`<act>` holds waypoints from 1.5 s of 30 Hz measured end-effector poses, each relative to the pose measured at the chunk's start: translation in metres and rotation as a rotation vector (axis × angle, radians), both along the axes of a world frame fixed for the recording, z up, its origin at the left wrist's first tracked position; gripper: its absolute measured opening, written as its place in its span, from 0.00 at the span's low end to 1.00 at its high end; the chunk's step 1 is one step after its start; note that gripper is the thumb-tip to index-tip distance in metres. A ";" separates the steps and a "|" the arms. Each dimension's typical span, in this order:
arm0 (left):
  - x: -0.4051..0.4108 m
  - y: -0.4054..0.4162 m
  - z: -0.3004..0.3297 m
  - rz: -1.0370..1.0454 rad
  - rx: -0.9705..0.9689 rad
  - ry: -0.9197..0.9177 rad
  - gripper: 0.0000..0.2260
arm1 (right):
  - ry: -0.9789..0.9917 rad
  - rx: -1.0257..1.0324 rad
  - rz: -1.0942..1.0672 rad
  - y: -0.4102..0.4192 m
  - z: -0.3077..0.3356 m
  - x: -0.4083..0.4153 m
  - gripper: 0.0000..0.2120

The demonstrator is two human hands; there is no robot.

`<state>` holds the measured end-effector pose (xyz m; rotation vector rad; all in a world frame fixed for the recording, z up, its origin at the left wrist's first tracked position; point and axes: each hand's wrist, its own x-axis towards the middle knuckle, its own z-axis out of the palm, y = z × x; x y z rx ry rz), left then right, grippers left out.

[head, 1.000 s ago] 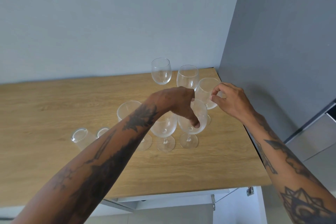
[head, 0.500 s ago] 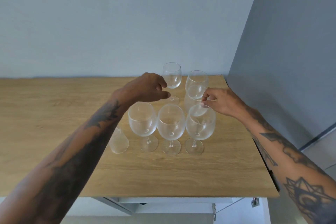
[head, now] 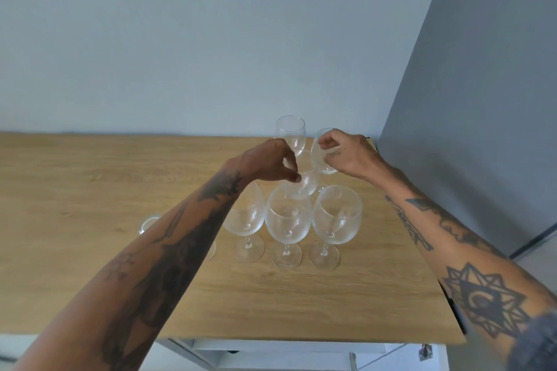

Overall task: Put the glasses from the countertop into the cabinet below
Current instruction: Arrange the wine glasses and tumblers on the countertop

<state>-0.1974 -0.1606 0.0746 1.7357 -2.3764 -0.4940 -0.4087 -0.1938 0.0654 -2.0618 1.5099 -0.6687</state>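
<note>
Several clear wine glasses stand on the wooden countertop (head: 90,190) near its right end. Three form a front row: left (head: 245,220), middle (head: 287,221), right (head: 336,214). Behind them, my left hand (head: 268,163) pinches the rim of a centre wine glass (head: 307,185). My right hand (head: 346,155) grips the bowl of the back-right wine glass (head: 321,159). A back-left wine glass (head: 291,131) stands untouched. My left forearm partly hides a small glass (head: 147,223).
A tall grey panel (head: 470,129) rises against the countertop's right edge. A pale wall runs behind. Below the front edge, the white cabinet (head: 271,352) shows an open door with a hinge (head: 352,361).
My left hand has moved right from beside the back-left glass to the centre glass's rim. My right hand has shifted from the centre glass back to the back-right glass.
</note>
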 end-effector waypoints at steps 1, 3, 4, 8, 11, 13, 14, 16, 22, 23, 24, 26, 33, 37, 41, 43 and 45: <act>0.007 0.001 0.000 0.005 0.002 0.001 0.12 | 0.002 -0.111 -0.040 -0.003 0.001 -0.002 0.18; 0.022 0.005 0.001 0.030 0.011 0.013 0.10 | 0.141 -0.179 -0.098 -0.013 0.001 -0.007 0.19; 0.030 0.006 0.002 0.045 0.017 0.014 0.10 | 0.224 -0.120 -0.124 -0.017 -0.001 -0.011 0.22; 0.059 0.011 0.005 0.107 0.028 -0.043 0.11 | 0.228 0.088 -0.125 -0.023 -0.019 -0.019 0.23; 0.078 0.017 0.005 0.128 0.024 -0.054 0.10 | 0.125 -0.026 -0.120 -0.020 -0.028 -0.019 0.10; 0.086 0.019 0.005 0.149 0.030 -0.035 0.09 | 0.151 -0.046 -0.062 -0.018 -0.024 -0.016 0.08; 0.088 0.020 0.005 0.156 0.032 -0.030 0.08 | 0.172 -0.031 -0.018 -0.017 -0.020 -0.015 0.08; 0.091 0.019 0.004 0.158 0.032 -0.041 0.08 | 0.193 0.032 0.067 -0.014 -0.012 -0.011 0.07; 0.090 0.014 0.004 0.160 0.064 -0.067 0.08 | 0.257 0.172 0.261 -0.010 -0.002 0.007 0.07; 0.090 0.015 0.005 0.157 0.072 -0.072 0.08 | 0.271 0.180 0.279 -0.009 -0.002 0.009 0.08; 0.089 0.016 0.006 0.152 0.078 -0.078 0.08 | 0.280 0.185 0.294 -0.009 -0.003 0.012 0.08; 0.089 0.017 0.008 0.150 0.090 -0.073 0.08 | 0.287 0.183 0.315 -0.009 -0.004 0.014 0.09; 0.091 0.021 0.014 0.130 0.147 -0.072 0.09 | 0.243 0.264 0.386 -0.015 0.000 0.011 0.16; 0.089 0.024 0.018 0.132 0.168 -0.082 0.11 | 0.121 0.247 0.290 -0.030 0.014 0.011 0.20; 0.086 0.029 0.015 0.147 0.155 -0.065 0.14 | 0.168 -0.114 0.080 -0.057 0.012 0.035 0.18; 0.085 0.031 0.013 0.139 0.141 -0.080 0.14 | 0.268 -0.055 0.078 -0.067 0.004 0.050 0.21; 0.085 0.033 0.012 0.140 0.128 -0.082 0.14 | 0.332 0.014 0.092 -0.074 -0.007 0.061 0.20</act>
